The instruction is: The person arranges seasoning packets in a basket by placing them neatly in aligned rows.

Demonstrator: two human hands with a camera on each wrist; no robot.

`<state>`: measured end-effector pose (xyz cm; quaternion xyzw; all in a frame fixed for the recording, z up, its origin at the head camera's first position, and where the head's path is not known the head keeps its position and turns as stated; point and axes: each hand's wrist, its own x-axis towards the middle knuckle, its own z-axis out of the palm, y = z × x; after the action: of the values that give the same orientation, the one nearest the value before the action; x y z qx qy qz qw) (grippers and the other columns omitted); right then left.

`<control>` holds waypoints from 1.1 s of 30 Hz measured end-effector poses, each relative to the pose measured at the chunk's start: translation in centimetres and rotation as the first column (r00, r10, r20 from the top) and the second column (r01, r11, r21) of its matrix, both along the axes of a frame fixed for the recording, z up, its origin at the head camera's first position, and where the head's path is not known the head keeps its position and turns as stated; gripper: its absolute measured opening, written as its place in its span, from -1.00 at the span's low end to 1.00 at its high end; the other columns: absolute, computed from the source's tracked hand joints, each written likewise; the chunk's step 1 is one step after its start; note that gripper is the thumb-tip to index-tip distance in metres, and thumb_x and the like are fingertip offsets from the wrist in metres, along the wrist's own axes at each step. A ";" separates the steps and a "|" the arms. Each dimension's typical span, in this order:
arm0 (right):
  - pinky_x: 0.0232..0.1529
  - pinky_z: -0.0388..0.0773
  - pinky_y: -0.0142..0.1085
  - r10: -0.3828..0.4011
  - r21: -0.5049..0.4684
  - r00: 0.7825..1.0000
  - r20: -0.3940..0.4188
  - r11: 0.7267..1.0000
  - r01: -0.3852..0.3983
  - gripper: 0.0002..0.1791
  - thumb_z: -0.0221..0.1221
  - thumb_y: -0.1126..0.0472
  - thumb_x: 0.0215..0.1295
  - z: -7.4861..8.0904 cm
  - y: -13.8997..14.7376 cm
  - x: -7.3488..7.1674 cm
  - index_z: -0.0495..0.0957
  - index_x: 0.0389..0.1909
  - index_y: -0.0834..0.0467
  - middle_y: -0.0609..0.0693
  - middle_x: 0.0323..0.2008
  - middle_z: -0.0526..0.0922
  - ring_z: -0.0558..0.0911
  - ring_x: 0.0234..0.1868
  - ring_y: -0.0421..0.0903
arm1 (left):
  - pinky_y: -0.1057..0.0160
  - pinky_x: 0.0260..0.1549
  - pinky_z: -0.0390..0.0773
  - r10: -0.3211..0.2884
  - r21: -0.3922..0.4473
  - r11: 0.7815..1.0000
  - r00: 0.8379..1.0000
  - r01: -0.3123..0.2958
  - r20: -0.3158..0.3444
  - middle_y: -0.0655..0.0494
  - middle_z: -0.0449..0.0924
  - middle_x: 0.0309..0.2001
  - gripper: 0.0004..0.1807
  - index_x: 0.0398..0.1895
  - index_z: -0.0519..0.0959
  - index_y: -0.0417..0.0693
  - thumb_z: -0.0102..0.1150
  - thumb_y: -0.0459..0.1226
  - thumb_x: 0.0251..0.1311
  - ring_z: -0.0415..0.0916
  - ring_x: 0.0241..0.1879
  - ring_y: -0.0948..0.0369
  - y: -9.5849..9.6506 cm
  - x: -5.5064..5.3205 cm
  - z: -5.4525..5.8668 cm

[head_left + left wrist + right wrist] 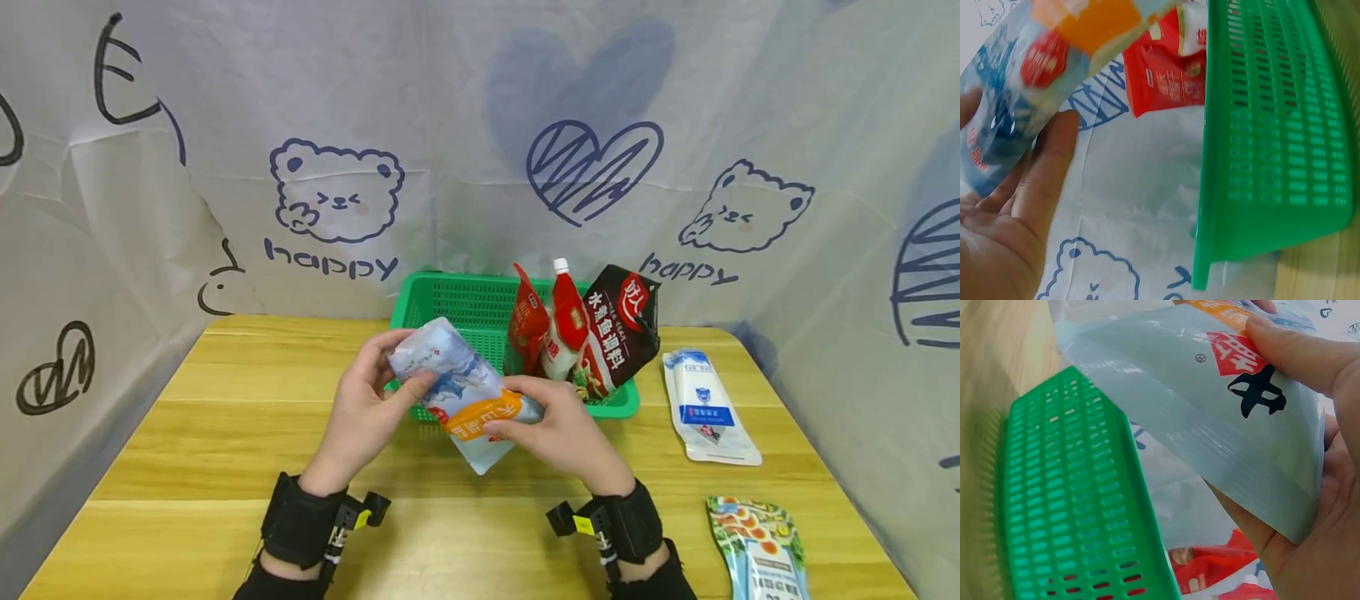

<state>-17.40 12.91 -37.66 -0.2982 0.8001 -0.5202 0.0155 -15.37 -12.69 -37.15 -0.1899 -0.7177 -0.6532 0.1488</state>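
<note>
A blue, white and orange plastic pouch (461, 383) is held tilted in front of the green basket, over its near edge. My left hand (363, 417) pinches its upper left end, thumb on the front and fingers behind. The lower right part is gripped by my right hand (566, 429), its thumb lying across the orange band. In the right wrist view the pouch (1166, 406) shows a pale end with a red and black logo. The perforated green basket (431, 287) holds a red packet (527, 321), a red-and-white bottle-shaped pouch with white cap (564, 333) and a black seasoning bag (621, 329).
To the basket's right lies a white and blue packet (708, 408) on the wooden table (217, 433). A green and light-blue pouch (757, 546) lies near the front right edge. Behind the table hangs a white cloth (465, 125) with drawings.
</note>
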 end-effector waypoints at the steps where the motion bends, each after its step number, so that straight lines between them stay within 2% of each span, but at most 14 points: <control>1: -0.30 0.72 -0.25 -0.004 0.014 1.000 -0.004 1.000 0.004 -0.59 0.48 0.25 0.23 0.1 0.1 0.0 0.70 0.10 0.17 0.03 -0.14 0.77 0.71 -0.26 -0.11 | 0.28 -0.18 0.73 -0.008 -0.019 1.000 1.000 0.008 0.015 -0.18 0.56 0.06 -0.39 0.40 0.34 -0.29 0.30 -0.52 0.32 0.61 -0.06 0.16 -0.1 0.0 0.1; 5: -0.33 0.71 -0.27 -0.007 0.081 0.999 -0.033 0.997 0.010 -0.58 0.49 0.22 0.22 0.5 0.5 0.0 0.70 0.10 0.16 0.03 -0.12 0.77 0.71 -0.26 -0.14 | 0.25 -0.09 0.70 0.006 -0.159 0.987 0.998 0.003 0.055 -0.10 0.60 0.13 -0.20 0.49 0.29 -0.17 0.46 -0.44 0.20 0.60 -0.01 0.13 -0.6 0.2 0.4; 9: -0.38 0.69 -0.30 0.006 0.160 0.997 -0.074 0.987 0.006 -0.55 0.51 0.19 0.20 0.7 0.8 0.1 0.70 0.11 0.15 0.01 -0.13 0.78 0.69 -0.29 -0.20 | 0.16 -0.07 0.62 0.038 -0.317 0.948 0.999 -0.025 0.033 -0.01 0.62 0.17 -0.07 0.53 0.28 -0.09 0.58 -0.34 0.10 0.58 0.03 0.13 -1.1 0.3 0.7; 11: -0.38 0.69 -0.32 0.019 0.199 0.996 -0.092 0.980 -0.001 -0.54 0.52 0.19 0.19 0.9 0.9 0.1 0.71 0.12 0.16 0.00 -0.13 0.78 0.68 -0.30 -0.22 | 0.10 -0.06 0.60 0.033 -0.367 0.930 0.999 -0.024 0.018 0.02 0.63 0.17 -0.05 0.52 0.30 -0.06 0.61 -0.32 0.06 0.58 0.05 0.13 -1.2 0.3 0.8; 13: -0.36 0.68 -0.33 0.039 0.239 0.993 -0.107 0.971 -0.013 -0.53 0.52 0.18 0.19 1.1 1.0 0.2 0.70 0.12 0.16 -0.01 -0.12 0.79 0.68 -0.29 -0.23 | 0.10 -0.06 0.63 0.011 -0.389 0.921 1.000 -0.007 0.008 0.03 0.63 0.17 -0.07 0.50 0.35 -0.05 0.63 -0.33 0.03 0.60 0.04 0.13 -1.3 0.3 0.8; 18: -0.21 0.68 -0.35 0.095 0.330 0.984 -0.147 0.943 -0.042 -0.52 0.50 0.11 0.22 1.2 1.0 0.2 0.70 0.14 0.15 -0.03 -0.06 0.79 0.71 -0.18 -0.20 | 0.20 -0.16 0.72 -0.080 -0.379 0.921 0.996 0.092 0.047 0.05 0.65 0.14 -0.22 0.36 0.49 -0.06 0.62 -0.39 0.01 0.63 -0.05 0.13 -1.2 0.2 0.7; 22: -0.17 0.68 -0.36 0.132 0.351 0.978 -0.161 0.934 -0.068 -0.51 0.50 0.12 0.23 1.1 0.8 0.2 0.69 0.16 0.17 -0.01 -0.04 0.79 0.73 -0.15 -0.19 | 0.20 -0.20 0.73 -0.127 -0.357 0.922 0.988 0.148 0.082 0.02 0.67 0.07 -0.36 0.22 0.56 -0.06 0.60 -0.40 0.04 0.65 -0.10 0.12 -1.0 0.0 0.3; 28: -0.22 0.68 -0.38 0.144 0.329 0.980 -0.135 0.940 -0.093 -0.53 0.51 0.12 0.21 0.7 0.6 0.1 0.71 0.12 0.16 -0.03 -0.09 0.79 0.71 -0.19 -0.24 | 0.15 -0.33 0.75 -0.154 -0.301 0.935 0.979 0.187 0.131 -0.03 0.69 -0.07 -0.53 0.04 0.59 -0.03 0.57 -0.40 0.08 0.67 -0.21 0.06 -0.9 -0.2 -0.2; 33: -0.21 0.69 -0.37 0.122 0.310 0.987 -0.108 0.947 -0.084 -0.52 0.52 0.09 0.19 0.7 0.5 0.1 0.72 0.11 0.14 -0.04 -0.10 0.79 0.71 -0.19 -0.24 | 0.13 -0.32 0.74 -0.155 -0.252 0.950 0.978 0.186 0.139 -0.05 0.67 -0.07 -0.58 0.01 0.60 0.00 0.54 -0.40 0.12 0.66 -0.20 0.02 -0.9 -0.2 -0.3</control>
<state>-17.28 13.43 -36.98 -0.3658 0.8535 -0.3693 0.0381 -15.52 -13.57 -37.44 -0.2305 -0.7867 -0.5722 0.0224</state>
